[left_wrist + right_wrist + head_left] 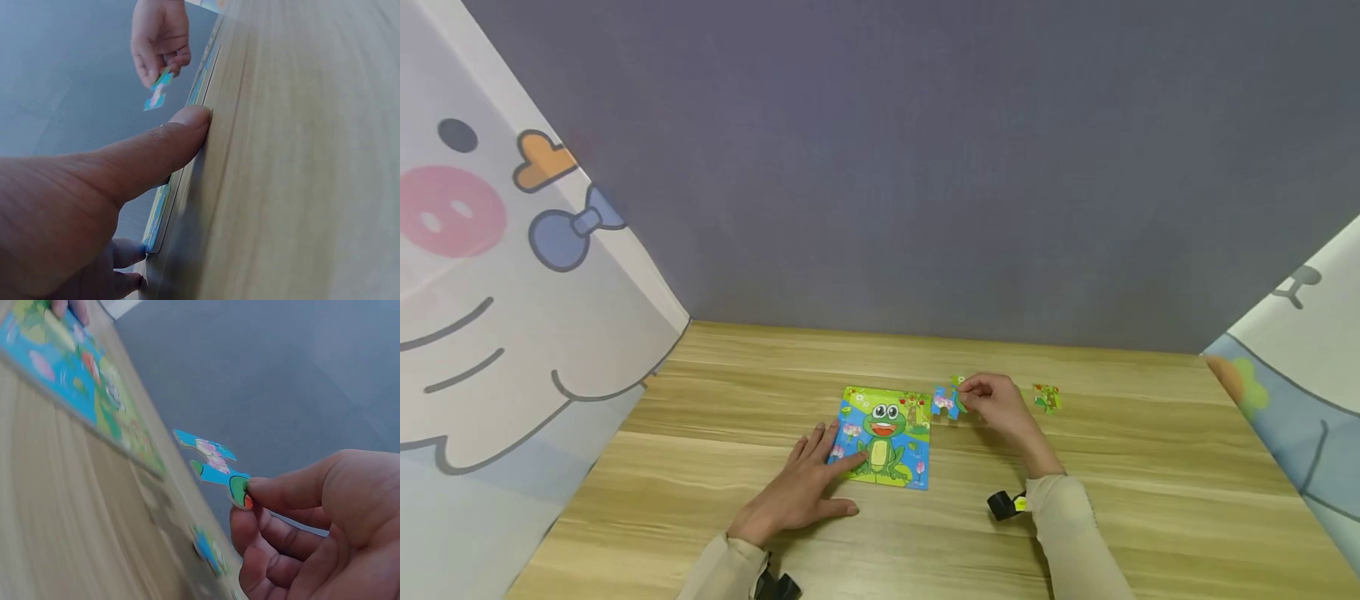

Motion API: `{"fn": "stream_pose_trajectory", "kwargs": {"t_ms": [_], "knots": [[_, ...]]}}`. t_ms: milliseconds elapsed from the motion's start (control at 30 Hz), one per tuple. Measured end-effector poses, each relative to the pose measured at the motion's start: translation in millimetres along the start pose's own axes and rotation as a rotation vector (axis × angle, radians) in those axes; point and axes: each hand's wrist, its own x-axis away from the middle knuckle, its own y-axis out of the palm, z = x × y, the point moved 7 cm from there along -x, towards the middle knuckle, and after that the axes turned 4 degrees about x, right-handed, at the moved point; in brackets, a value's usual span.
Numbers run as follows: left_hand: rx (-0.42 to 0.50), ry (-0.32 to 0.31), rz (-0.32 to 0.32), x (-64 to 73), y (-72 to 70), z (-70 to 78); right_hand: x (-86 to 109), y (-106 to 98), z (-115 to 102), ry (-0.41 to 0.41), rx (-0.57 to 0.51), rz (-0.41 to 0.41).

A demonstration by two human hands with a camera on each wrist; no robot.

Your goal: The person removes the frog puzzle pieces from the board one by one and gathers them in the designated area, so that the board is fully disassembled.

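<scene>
A square frog picture puzzle board lies on the table. My left hand rests at its left side with fingers spread, the fingertips along the left edge and the index finger over the picture. Just past the board's upper right corner, my right hand pinches a puzzle piece between thumb and fingers, raised above the table. That piece is blue with a pink flower and some green and orange-red. Part of it is hidden behind the fingertips. The left wrist view also shows the held piece in the air.
Another puzzle piece, green with red spots, lies on the table right of my right hand. A loose piece lies below the held one. A grey wall stands behind the wooden table, with cartoon-printed panels at the sides.
</scene>
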Motion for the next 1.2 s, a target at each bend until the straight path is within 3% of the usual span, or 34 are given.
{"fn": "stream_pose_trajectory", "kwargs": {"t_ms": [400,567,1200], "knots": [[-0.002,-0.009,-0.005,-0.7,-0.3,-1.1,8.9,-9,23,0.087,0.067,-0.062],[0.001,-0.006,-0.006,-1.0,-0.5,-0.5,9.8,-9,25,0.087,0.079,-0.083],[0.0,-0.009,-0.004,-1.1,0.7,-1.0,12.5,-8,25,0.095,0.226,-0.046]]}}
